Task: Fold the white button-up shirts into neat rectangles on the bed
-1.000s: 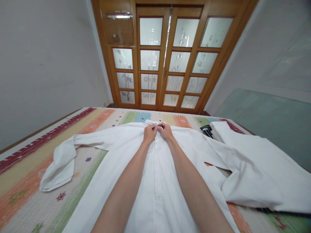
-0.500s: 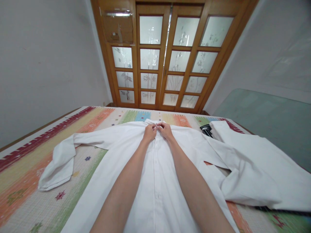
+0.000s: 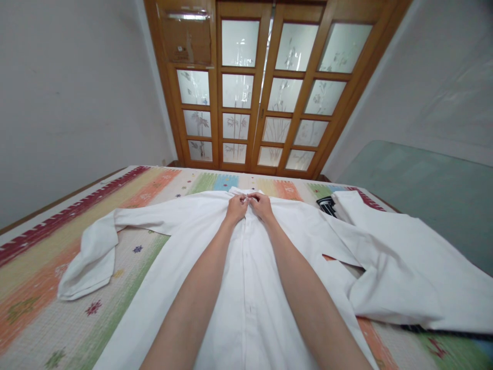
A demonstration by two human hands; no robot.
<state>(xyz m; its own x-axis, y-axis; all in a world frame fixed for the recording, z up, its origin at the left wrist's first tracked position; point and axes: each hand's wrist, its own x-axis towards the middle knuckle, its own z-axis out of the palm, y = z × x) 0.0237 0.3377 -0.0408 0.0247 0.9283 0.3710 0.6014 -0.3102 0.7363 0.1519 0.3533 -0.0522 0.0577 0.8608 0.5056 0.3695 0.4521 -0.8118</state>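
A long-sleeved button-front shirt [image 3: 254, 267] lies spread on a cloth [image 3: 46, 267], its collar [image 3: 234, 190] toward the glass-paned doors [image 3: 216, 118] behind. The left hand [image 3: 236, 206] and right hand [image 3: 261, 206] meet at the collar. One sleeve [image 3: 96, 241] bends out at left; garments [image 3: 427, 252] lie piled at right, between walls [image 3: 77, 103] on either side.

The shirt [image 3: 252, 267] is smooth matt cloth, the cover [image 3: 131, 272] rougher weave, the doors [image 3: 257, 97] glossy wood.
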